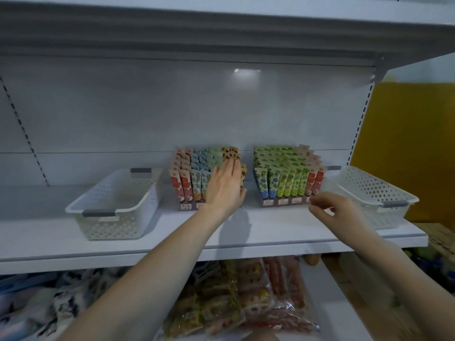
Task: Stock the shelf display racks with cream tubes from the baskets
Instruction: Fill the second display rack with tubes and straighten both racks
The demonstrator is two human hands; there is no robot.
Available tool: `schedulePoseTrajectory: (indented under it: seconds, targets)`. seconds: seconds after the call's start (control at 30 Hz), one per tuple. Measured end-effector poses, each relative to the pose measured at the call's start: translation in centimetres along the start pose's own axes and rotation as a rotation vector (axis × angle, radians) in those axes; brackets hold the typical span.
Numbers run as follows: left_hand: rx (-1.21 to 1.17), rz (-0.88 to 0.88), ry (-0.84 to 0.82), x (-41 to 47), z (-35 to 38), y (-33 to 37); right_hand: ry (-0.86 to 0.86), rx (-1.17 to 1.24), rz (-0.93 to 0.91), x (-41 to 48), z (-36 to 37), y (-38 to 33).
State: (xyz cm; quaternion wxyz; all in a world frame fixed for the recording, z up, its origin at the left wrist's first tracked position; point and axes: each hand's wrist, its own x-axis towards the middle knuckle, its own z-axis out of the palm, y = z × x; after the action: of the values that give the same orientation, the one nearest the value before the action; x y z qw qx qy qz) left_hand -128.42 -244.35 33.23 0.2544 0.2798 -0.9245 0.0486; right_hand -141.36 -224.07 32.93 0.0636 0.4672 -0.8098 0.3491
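Left hand, grip flat and empty, presses the tubes; a shove could topple rows. Right hand blurred; grip untellable.

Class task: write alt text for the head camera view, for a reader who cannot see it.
A left hand rests flat against cream tubes in the left rack; the right hand, fingers curled, is at the front corner of the right rack. The racks stand on a shelf between a left basket and right basket, seemingly empty.
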Motion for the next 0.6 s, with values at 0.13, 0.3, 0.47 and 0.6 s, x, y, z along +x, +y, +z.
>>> schedulePoseTrajectory:
  seconds: [0.13,0.3,0.47,0.6]
  targets:
    - [-0.021,0.047,0.007,1.6,0.4,0.9,-0.016,-0.022,0.013,0.7,0.0,0.4]
    - [-0.052,0.089,0.032,5.7,2.3,1.0,-0.025,-0.092,0.006,6.3,1.7,1.9]
    - [0.019,0.156,-0.044,10.3,6.0,-0.1,-0.002,-0.161,-0.044,12.9,5.0,3.5]
    - [-0.006,0.167,-0.075,13.0,8.2,-1.0,0.078,-0.248,-0.074,16.2,6.8,4.7]
